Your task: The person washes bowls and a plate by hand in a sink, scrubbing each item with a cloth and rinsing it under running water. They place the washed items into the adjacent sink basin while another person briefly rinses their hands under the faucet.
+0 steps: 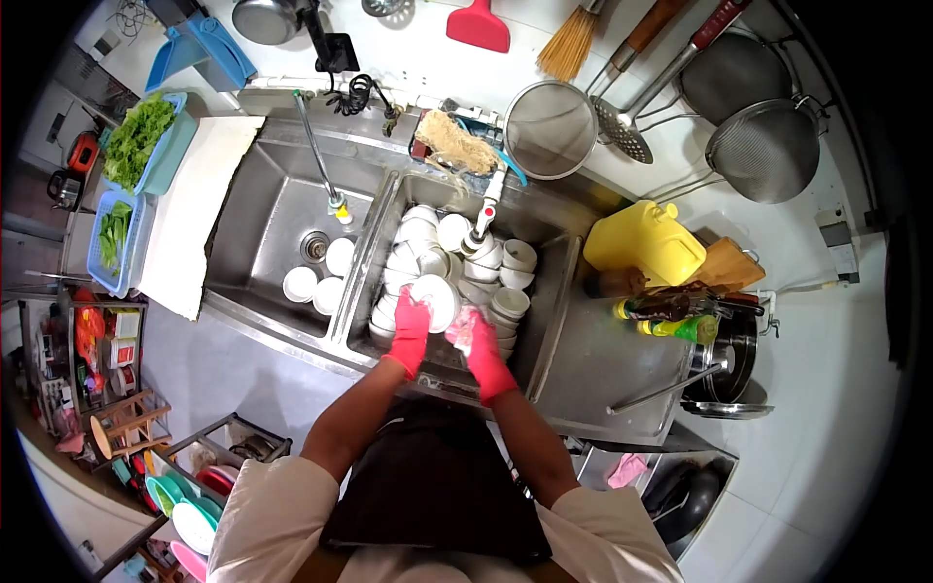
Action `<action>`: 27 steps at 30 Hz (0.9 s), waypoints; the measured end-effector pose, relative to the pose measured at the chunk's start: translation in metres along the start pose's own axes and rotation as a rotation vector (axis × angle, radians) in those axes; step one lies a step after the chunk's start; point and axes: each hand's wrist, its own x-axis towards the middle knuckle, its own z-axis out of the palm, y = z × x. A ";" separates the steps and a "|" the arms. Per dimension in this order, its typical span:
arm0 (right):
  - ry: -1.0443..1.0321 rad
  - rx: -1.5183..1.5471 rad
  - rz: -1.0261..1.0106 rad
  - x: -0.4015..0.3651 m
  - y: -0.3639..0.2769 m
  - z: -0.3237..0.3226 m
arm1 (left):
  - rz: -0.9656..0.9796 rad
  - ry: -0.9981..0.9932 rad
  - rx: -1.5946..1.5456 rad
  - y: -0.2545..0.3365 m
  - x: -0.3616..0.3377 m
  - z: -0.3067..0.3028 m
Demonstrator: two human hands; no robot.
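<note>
Both my hands wear red rubber gloves over the right basin of a steel double sink. My left hand [411,328] grips the edge of a white bowl [436,304], tilted toward me. Just to the right, my right hand [474,340] has its fingers closed, with whitish foam or a pale scrubber at them that I cannot make out. Beneath and behind the hands, many stacked white bowls [519,256] fill the right basin [554,291]. A white faucet [489,204] with a red dot points down over the bowls.
Several white bowls [300,285] sit in the left basin [248,243] near its drain, under a hose nozzle [338,206]. A yellow jug [644,243] and bottles [680,328] stand on the right counter. Strainers [550,130] hang behind. Cardboard [194,214] and lettuce baskets [160,160] are at left.
</note>
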 end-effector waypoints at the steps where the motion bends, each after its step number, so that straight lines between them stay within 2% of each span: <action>1: -0.045 -0.223 -0.032 -0.007 -0.013 -0.005 | 0.005 -0.014 0.036 0.000 0.002 -0.003; 2: -0.050 -0.228 -0.035 -0.017 -0.028 -0.002 | 0.074 -0.050 0.083 -0.025 0.015 -0.015; 4: -0.102 -0.391 -0.416 -0.033 -0.051 0.005 | 0.033 -0.048 0.116 -0.013 0.013 -0.015; 5: -0.105 -0.396 -0.411 -0.026 -0.050 0.004 | -0.015 -0.049 0.155 -0.007 0.008 -0.016; 6: -0.091 -0.565 -0.470 -0.010 -0.048 0.004 | -0.029 -0.066 0.325 -0.008 0.008 -0.017; 7: -0.075 -0.732 -0.531 -0.001 -0.050 0.008 | -0.026 -0.062 0.323 0.000 0.006 -0.015; 8: -0.098 -0.924 -0.723 0.007 -0.044 0.016 | -0.195 -0.097 0.235 0.006 0.002 -0.012; 9: -0.054 -1.162 -0.494 -0.018 -0.056 0.034 | -0.363 -0.132 0.145 0.013 -0.003 -0.007; 10: 0.014 -1.412 -0.696 -0.009 -0.043 0.037 | -0.392 -0.139 -0.011 0.011 -0.007 -0.002; 11: 0.087 -1.657 -0.906 0.003 -0.032 0.040 | -0.397 -0.130 0.029 0.012 -0.006 0.003; 12: 0.123 -1.929 -0.714 0.020 -0.026 0.042 | -0.258 -0.177 0.156 -0.004 -0.001 0.006; 13: 0.113 -1.932 -0.720 0.033 -0.020 0.045 | -0.121 -0.219 0.285 0.009 -0.007 0.009; 14: 0.145 -1.916 -0.642 0.045 -0.012 0.047 | -0.286 -0.177 0.402 0.019 -0.015 0.012; 15: 0.177 -1.897 -0.562 0.050 -0.005 0.050 | -0.291 -0.167 0.402 0.008 -0.016 0.014; 17: 0.238 -1.827 -0.543 0.062 0.004 0.054 | -0.350 -0.025 0.073 -0.021 -0.004 0.014; 18: 0.058 -1.505 -0.571 0.092 0.025 0.039 | -0.354 -0.077 0.112 0.018 -0.017 0.005; 19: -0.113 -1.183 -0.581 0.109 0.037 0.029 | -0.359 -0.069 0.104 0.024 -0.012 -0.001; 20: -0.376 -1.097 -0.242 0.082 0.021 0.041 | -0.246 -0.125 0.064 0.028 -0.003 -0.007; 21: -0.384 -1.104 -0.236 0.061 0.009 0.053 | -0.134 -0.183 0.030 0.030 0.000 -0.013; 22: -0.429 -1.532 -0.383 0.043 -0.003 0.065 | -0.164 -0.264 -0.141 0.032 -0.002 -0.017; 23: -0.460 -1.956 -0.540 0.033 -0.010 0.070 | -0.166 -0.264 -0.140 0.014 0.005 -0.019; 24: -0.475 -2.113 -0.677 0.028 -0.016 0.063 | -0.050 -0.302 -0.063 -0.020 0.017 -0.020; 25: -0.466 -2.113 -0.686 0.041 -0.009 0.056 | 0.076 -0.341 0.011 0.012 0.012 -0.014; 26: -0.217 -2.023 -0.840 0.056 -0.001 0.053 | -0.279 -0.230 0.214 0.041 -0.005 -0.014; 27: 0.017 -1.914 -0.966 0.066 0.009 0.048 | -0.280 -0.226 0.207 0.048 -0.009 -0.011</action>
